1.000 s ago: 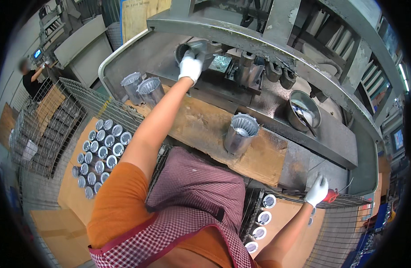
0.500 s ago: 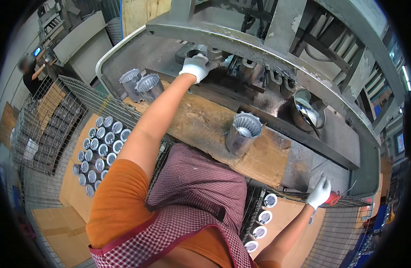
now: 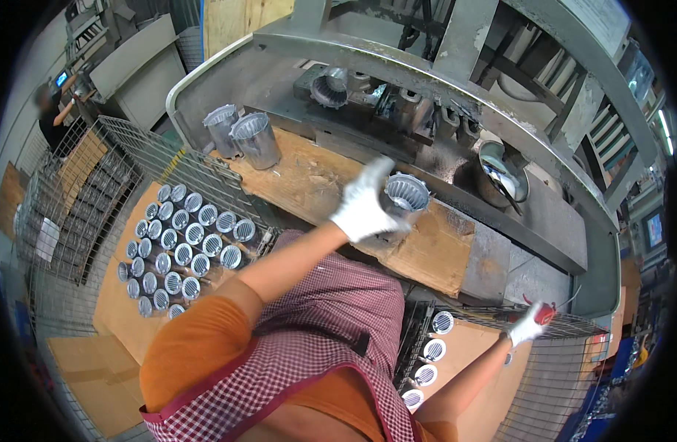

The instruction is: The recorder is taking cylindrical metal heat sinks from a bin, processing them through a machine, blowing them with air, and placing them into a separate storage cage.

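My left hand (image 3: 364,206), in a white glove and slightly blurred, is at the left side of a finned metal cup (image 3: 407,194). Its thumb and fingers are spread around the cup; whether they touch it is unclear. That cup stands upright on a cardboard-covered board (image 3: 309,174). At the right, my gloved right hand (image 3: 527,325) is closed on a red tool (image 3: 544,314), whose shape is mostly hidden; a thin curved rod shows beside it. Two similar metal cups (image 3: 256,141) stand at the board's left end. Another cup (image 3: 329,90) lies tilted in the machine's fixture.
A metal pot (image 3: 502,175) sits on the machine bed at right. Wire baskets (image 3: 206,166) flank me, holding rows of round metal parts (image 3: 194,234) on cardboard. The machine's heavy frame (image 3: 397,60) crosses above the bed. Another person (image 3: 53,121) stands far left.
My left hand has left the cup in the fixture and come right and nearer, to the cup on the board. My right hand has moved slightly down onto the red tool and closed.
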{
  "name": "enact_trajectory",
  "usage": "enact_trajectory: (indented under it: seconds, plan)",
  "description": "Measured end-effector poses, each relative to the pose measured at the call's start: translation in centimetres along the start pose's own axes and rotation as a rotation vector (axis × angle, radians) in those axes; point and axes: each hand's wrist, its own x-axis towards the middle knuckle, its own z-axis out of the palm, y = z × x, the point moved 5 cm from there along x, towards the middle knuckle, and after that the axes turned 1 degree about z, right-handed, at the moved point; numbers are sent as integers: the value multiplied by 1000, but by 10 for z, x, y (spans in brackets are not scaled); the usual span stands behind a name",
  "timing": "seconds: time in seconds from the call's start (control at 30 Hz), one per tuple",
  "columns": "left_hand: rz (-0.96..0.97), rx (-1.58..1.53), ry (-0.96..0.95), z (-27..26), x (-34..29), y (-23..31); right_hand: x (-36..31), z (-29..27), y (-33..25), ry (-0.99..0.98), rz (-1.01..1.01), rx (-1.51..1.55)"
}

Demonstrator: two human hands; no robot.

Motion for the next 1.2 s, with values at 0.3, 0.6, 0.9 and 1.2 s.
enact_trajectory:
  seconds: [0.3,0.6,0.9,1.2]
  plan:
    - [534,421,-586,31,10,59,-108,-22,-135,-824,301,390]
    - [551,387,-524,35,-8,66,-221,65,-107,-1172,209,25]
    - [498,223,-271,15,-12,41,-235,70,-162,-1345,80,98]
    - [563,158,-89,5,-22,37,-236,68,-180,-1299,-136,38]
